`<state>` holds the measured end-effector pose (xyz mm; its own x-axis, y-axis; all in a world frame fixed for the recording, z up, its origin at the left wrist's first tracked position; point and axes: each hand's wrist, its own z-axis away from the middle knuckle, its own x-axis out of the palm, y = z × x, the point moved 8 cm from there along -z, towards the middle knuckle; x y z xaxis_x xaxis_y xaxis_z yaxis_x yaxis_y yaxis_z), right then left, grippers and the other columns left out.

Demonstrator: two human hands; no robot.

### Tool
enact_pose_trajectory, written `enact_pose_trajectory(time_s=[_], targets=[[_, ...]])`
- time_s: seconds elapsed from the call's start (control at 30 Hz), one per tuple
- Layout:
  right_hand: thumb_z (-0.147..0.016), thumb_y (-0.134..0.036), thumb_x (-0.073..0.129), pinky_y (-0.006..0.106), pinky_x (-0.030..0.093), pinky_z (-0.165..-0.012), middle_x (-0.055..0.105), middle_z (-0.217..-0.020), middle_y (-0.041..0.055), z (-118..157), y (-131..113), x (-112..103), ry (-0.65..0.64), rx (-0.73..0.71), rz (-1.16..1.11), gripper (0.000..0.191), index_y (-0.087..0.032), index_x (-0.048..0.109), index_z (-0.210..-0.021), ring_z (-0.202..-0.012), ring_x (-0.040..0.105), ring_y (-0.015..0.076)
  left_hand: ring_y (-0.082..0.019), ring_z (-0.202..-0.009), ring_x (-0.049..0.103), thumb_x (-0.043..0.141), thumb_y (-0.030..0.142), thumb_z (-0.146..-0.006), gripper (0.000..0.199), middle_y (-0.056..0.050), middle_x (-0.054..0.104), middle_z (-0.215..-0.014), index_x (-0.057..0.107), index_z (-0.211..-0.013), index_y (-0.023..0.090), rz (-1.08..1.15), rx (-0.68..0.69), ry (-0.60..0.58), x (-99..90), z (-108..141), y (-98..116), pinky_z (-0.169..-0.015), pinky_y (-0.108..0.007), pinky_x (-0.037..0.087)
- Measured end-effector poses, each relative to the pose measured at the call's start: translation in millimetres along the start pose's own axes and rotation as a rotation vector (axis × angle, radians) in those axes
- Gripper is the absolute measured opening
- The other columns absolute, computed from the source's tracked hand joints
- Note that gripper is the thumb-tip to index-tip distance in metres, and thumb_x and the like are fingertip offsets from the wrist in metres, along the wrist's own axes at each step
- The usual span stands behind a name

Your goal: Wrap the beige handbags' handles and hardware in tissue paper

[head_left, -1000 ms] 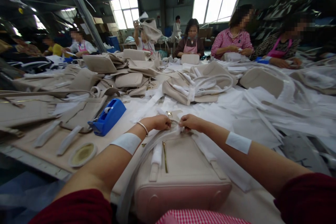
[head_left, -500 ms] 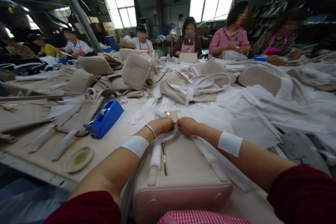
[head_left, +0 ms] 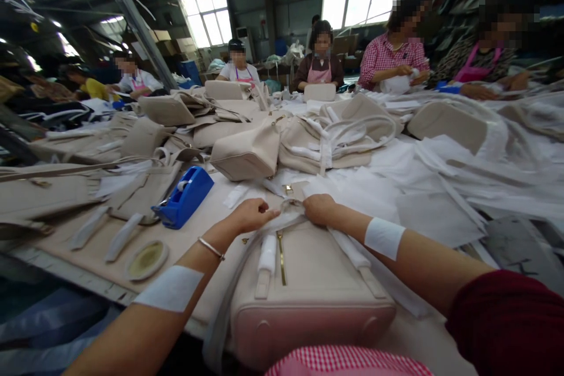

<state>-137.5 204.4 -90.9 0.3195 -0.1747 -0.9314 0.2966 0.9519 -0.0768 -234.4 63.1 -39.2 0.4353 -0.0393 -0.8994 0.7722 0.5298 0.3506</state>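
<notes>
A pale beige handbag (head_left: pixel 326 270) lies before me, its base toward me and a gold zip (head_left: pixel 282 258) on its face. White wrapping covers the lower parts of its handles. A strap in pale wrapping (head_left: pixel 286 220) crosses the top of the bag and hangs down its left side. My right hand (head_left: pixel 319 210) is closed on this strap at the bag's top, fingertips partly hidden. Just left of it, my left hand (head_left: pixel 253 214) is empty, thumb and forefinger a little apart beside the strap. A gold clasp (head_left: pixel 288 189) shows beyond the hands.
A blue tape dispenser (head_left: pixel 185 197) and a round shallow dish (head_left: pixel 147 259) are to the left. More beige handbags (head_left: pixel 249 150) are heaped ahead. White sheets (head_left: pixel 440 205) spread at right, beside a grey object (head_left: pixel 515 247). Several co-workers sit across the table.
My left hand has come off the strap and shifted left, fingers loosening. My right hand stays at the bag's top. A handbag in the heap ahead has tipped over toward the right.
</notes>
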Motion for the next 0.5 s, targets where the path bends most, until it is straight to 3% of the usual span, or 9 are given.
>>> enact_pose_trajectory(time_s=[0.17, 0.33, 0.4, 0.5], targets=[[-0.089, -0.02, 0.052, 0.041, 0.051, -0.085, 0.069, -0.11, 0.0204, 11, 3, -10, 0.063, 0.044, -0.047, 0.025, -0.014, 0.069, -0.106, -0.105, 0.066, 0.0311, -0.028, -0.075, 0.065, 0.056, 0.066, -0.072, 0.057, -0.015, 0.073, -0.083, 0.072, -0.082, 0.012, 0.014, -0.153, -0.091, 9.7, 37, -12, -0.064, -0.033, 0.046], [-0.095, -0.035, 0.044, 0.037, 0.049, -0.083, 0.068, -0.111, 0.0197, 48, -4, -60, 0.229, 0.036, -0.131, 0.033, -0.013, 0.067, -0.105, -0.105, 0.065, 0.0296, -0.024, -0.068, 0.061, 0.065, 0.049, -0.069, 0.035, -0.009, 0.068, -0.071, 0.07, -0.071, 0.014, 0.125, -0.18, -0.026, -20.0, 24, 11, -0.061, -0.031, 0.043], [-0.096, -0.047, 0.04, 0.03, 0.05, -0.072, 0.071, -0.101, 0.016, 65, -19, -65, 0.162, -0.023, -0.369, 0.044, -0.013, 0.068, -0.094, -0.089, 0.069, 0.024, -0.022, -0.061, 0.058, 0.065, 0.047, -0.072, 0.034, -0.006, 0.064, -0.061, 0.068, -0.068, 0.013, 0.232, -0.182, -0.01, -32.7, 11, 25, -0.056, -0.03, 0.041], [-0.089, -0.055, 0.052, 0.024, 0.049, -0.062, 0.071, -0.103, 0.0119, 87, -67, -53, -0.108, -0.183, -1.106, 0.043, -0.014, 0.066, -0.091, -0.079, 0.069, 0.0176, -0.019, -0.057, 0.055, 0.067, 0.046, -0.076, 0.037, -0.004, 0.059, -0.052, 0.068, -0.072, 0.009, 0.447, -0.147, -0.003, -42.7, -10, 54, -0.054, -0.028, 0.042]])
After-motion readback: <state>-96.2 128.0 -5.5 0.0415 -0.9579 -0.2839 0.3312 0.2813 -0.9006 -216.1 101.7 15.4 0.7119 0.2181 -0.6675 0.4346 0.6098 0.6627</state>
